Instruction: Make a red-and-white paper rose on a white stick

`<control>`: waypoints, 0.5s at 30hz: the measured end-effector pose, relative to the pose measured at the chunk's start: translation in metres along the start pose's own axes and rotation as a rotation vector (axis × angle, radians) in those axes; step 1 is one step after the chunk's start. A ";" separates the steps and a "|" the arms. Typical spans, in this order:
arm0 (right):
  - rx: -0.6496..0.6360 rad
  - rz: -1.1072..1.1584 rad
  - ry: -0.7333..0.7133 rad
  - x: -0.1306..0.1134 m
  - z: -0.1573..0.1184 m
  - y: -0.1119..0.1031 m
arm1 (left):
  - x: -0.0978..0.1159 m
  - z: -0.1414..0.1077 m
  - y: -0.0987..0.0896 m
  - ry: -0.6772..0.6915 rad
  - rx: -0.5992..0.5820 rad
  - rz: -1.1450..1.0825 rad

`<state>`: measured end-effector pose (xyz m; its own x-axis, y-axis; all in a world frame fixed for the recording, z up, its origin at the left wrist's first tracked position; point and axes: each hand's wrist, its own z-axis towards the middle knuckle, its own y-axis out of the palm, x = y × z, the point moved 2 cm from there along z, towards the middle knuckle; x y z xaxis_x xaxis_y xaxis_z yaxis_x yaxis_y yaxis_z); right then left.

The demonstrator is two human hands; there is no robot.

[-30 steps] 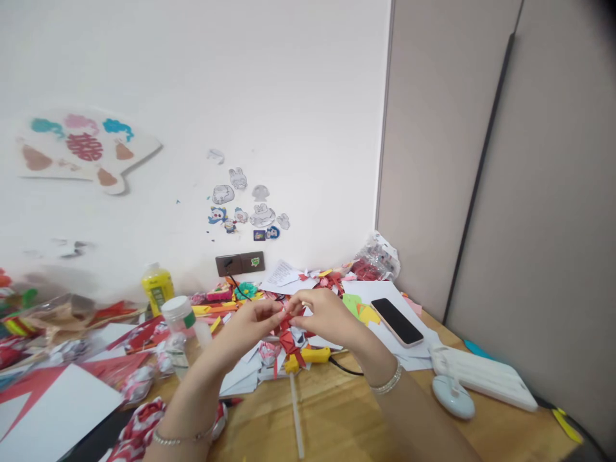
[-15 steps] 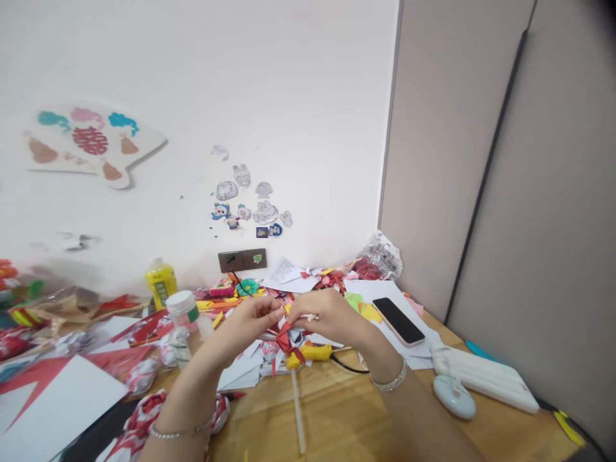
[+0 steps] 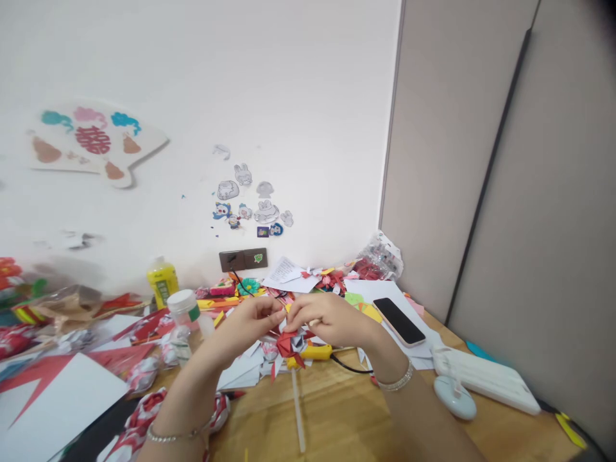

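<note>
A red and white folded paper piece (image 3: 287, 344) hangs just below my fingertips, over the wooden table. My left hand (image 3: 257, 319) has thumb and fingers pinched together at its top. From the right, my right hand (image 3: 327, 317) has its fingertips closed on the top of the same piece, nearly touching the left ones. Exactly where each fingertip grips is too small to tell. Just behind and under the paper lies a yellow glue gun (image 3: 315, 352), a translucent glue stick (image 3: 298, 410) pointing towards me from it.
A lidded plastic jar (image 3: 183, 308) and a yellow bottle (image 3: 162, 282) stand left. Right are a phone (image 3: 399, 321), a white power strip (image 3: 486, 378) and a pale round device (image 3: 455, 398). Paper scraps and white sheets (image 3: 62, 404) cover the left and back.
The red and white paper piece has turned between my fingers, showing a broader red face. My hands have stayed nearly in place, the right fingers shifting slightly.
</note>
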<state>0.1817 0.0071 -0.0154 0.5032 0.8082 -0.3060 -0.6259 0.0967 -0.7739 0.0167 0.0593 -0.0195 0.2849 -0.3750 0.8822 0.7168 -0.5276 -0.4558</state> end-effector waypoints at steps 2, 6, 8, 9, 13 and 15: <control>0.007 0.018 -0.004 0.000 -0.001 -0.002 | 0.000 0.000 -0.001 0.012 -0.003 -0.021; 0.235 0.171 0.056 0.002 -0.003 -0.013 | 0.003 0.001 -0.002 0.085 0.063 -0.063; 0.408 0.230 0.213 0.008 -0.005 -0.016 | 0.006 0.000 -0.003 0.119 0.091 -0.090; 0.479 0.241 0.304 0.011 -0.005 -0.017 | 0.008 -0.001 -0.003 0.128 0.093 -0.104; 0.511 0.327 0.474 0.020 -0.003 -0.010 | 0.011 -0.003 -0.003 0.145 0.091 -0.134; 0.464 0.440 0.479 0.022 0.000 -0.004 | 0.011 -0.003 -0.002 0.153 0.099 -0.129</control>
<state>0.1950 0.0241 -0.0188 0.2875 0.5010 -0.8163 -0.9578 0.1438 -0.2491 0.0171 0.0537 -0.0090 0.0920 -0.4243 0.9009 0.8024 -0.5041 -0.3194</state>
